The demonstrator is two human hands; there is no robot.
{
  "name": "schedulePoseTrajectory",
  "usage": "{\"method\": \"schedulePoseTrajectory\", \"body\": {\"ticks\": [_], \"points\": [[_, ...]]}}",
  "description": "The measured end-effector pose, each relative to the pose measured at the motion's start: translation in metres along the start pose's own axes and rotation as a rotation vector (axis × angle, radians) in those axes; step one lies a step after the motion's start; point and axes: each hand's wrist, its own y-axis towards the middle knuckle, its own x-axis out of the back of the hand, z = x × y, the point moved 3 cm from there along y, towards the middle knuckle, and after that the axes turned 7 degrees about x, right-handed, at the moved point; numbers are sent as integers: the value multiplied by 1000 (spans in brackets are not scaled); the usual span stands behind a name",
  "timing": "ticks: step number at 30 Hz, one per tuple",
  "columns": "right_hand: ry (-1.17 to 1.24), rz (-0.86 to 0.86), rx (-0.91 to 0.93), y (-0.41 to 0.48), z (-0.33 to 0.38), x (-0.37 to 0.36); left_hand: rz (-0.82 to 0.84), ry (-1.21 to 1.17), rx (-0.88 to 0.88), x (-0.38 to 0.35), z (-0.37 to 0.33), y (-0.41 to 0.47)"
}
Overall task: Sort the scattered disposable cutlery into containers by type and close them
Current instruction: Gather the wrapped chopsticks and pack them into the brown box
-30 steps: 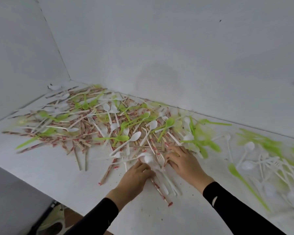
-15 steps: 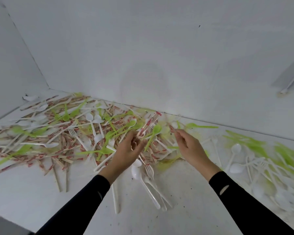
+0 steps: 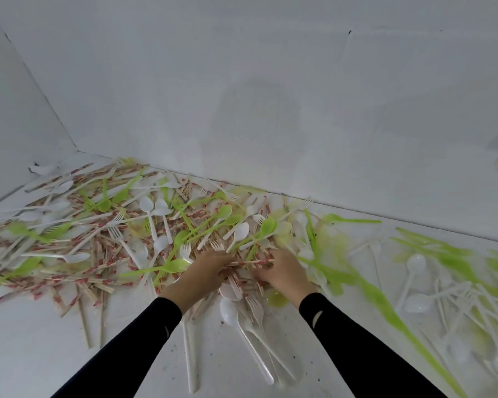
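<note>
Chopsticks [image 3: 250,263] | left hand [image 3: 206,271] grips them | right hand [image 3: 283,272] grips them | over cutlery pile [image 3: 127,234]

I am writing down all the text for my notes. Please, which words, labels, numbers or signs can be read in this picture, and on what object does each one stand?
No text can be read.
Red print on the wrapped chopsticks: too small and blurred to read.
Small white mark on the left sleeve and on the right sleeve: a shape only, no letters.
</note>
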Motion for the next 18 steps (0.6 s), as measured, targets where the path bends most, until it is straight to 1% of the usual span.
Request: {"method": "schedulePoseTrajectory", "body": {"ticks": [3,6,8,9,11,13,15,18], "points": [[-66,39,-4,2,3,-7,-3,33,-13,2,9,0],[-168,39,-29,1,-3,0,22,38,-36,4,9,-2],[-193,28,-38,-4,-11,13,4,27,-58,3,8,-3],[-182,19,-46,-7,-16,21,-26,-11,-73,5,6,-3],[-147,-13,-81,-13,-28,41,-99,-167,-70,12,-3,-4],[-141,-35,-111,-20,-38,62,-191,-316,2,23,-12,-2],[-119,-26,-124,-29,-45,83,-271,-388,42,32,-20,3],[8,-11,-134,-48,-46,112,-347,-460,51,42,-32,10]]}}
